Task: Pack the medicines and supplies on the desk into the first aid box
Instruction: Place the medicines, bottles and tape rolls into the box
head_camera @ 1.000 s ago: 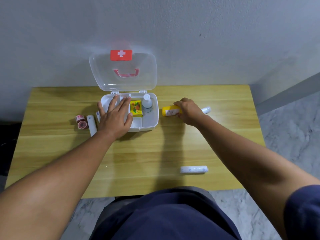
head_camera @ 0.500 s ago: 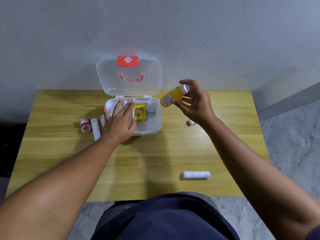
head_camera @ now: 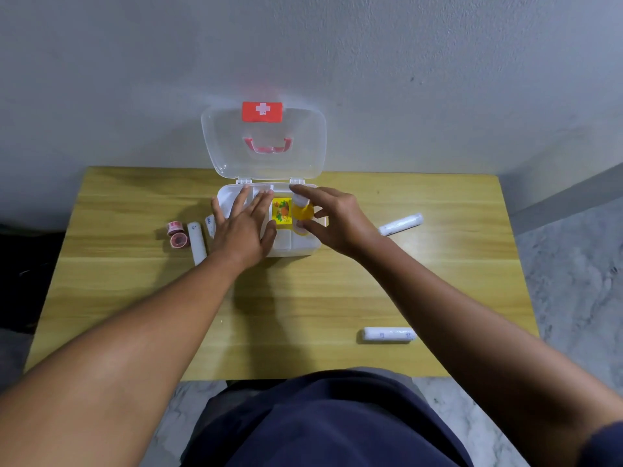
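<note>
The white first aid box (head_camera: 296, 251) stands open at the desk's far middle, its clear lid (head_camera: 263, 146) upright against the wall. My left hand (head_camera: 242, 227) lies flat on the box's left side with fingers spread, holding nothing. My right hand (head_camera: 337, 220) grips a yellow bottle (head_camera: 302, 213) down inside the right compartment, beside a small yellow carton (head_camera: 282, 210). A white cap (head_camera: 300, 198) shows just behind the bottle.
On the wooden desk (head_camera: 303, 298) lie white bandage rolls: one right of the box (head_camera: 400, 224), one near the front edge (head_camera: 388, 334), one left of my left hand (head_camera: 197, 242). Two pink tape rolls (head_camera: 177, 234) sit further left. A grey wall stands right behind the box.
My right hand lifted the yellow bottle off the desk, carried it left and lowered it into the box's right compartment. My left hand stayed on the box.
</note>
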